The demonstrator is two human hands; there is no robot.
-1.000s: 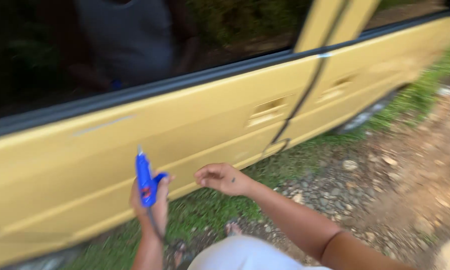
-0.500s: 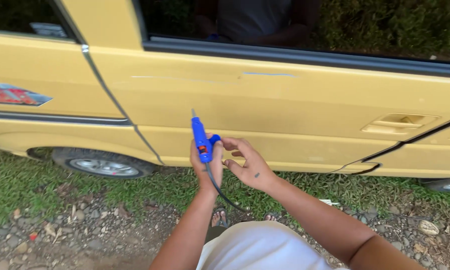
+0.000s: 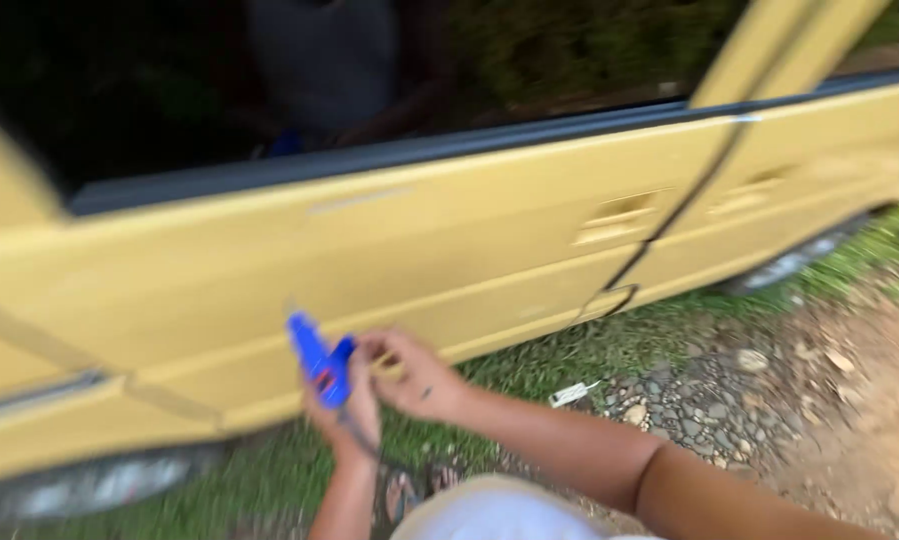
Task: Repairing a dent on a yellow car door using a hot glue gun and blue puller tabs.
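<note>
While the left hand is clenched around a blue glue gun, the tool's long axis tilts up and left, nozzle toward the yellow car door, near it but apart. The right hand sits just beside the gun's rear, fingers curled and touching it, though motion blur hides whether they pinch anything. Below the door lie grass and gravel.

Bare forearms, no sleeves; white garment; sandalled foot.
</note>
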